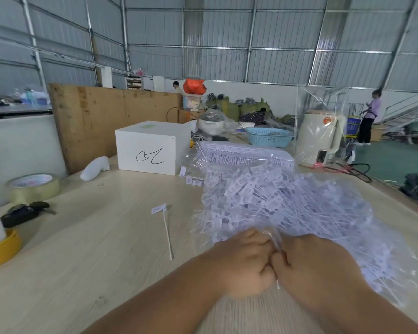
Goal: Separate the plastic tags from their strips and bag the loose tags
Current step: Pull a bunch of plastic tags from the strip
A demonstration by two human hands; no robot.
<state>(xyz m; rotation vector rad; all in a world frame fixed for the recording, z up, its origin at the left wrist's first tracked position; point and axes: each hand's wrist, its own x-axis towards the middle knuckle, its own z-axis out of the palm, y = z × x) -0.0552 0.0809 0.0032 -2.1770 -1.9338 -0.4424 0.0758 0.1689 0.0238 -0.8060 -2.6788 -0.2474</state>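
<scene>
A clear plastic bag (287, 203) full of loose white tags lies on the right half of the wooden table (94, 249). My left hand (244, 263) and my right hand (316, 266) are fisted side by side at the bag's near edge, both gripping its gathered plastic mouth between them. Behind the bag lies a stack of tag strips (244, 153) still joined in rows. One single white tag (165, 227) with a long stem lies alone on the table, left of the bag. A few small loose tags (191, 180) sit near the white box.
A white box (152, 147) stands at the table's back, with a blue basket (268, 137) and a bagged cream kettle (319, 138) to its right. A tape roll (33, 186), dark keys (24, 213) and a yellow-based object (0, 249) occupy the left edge. A person (369, 116) stands far right.
</scene>
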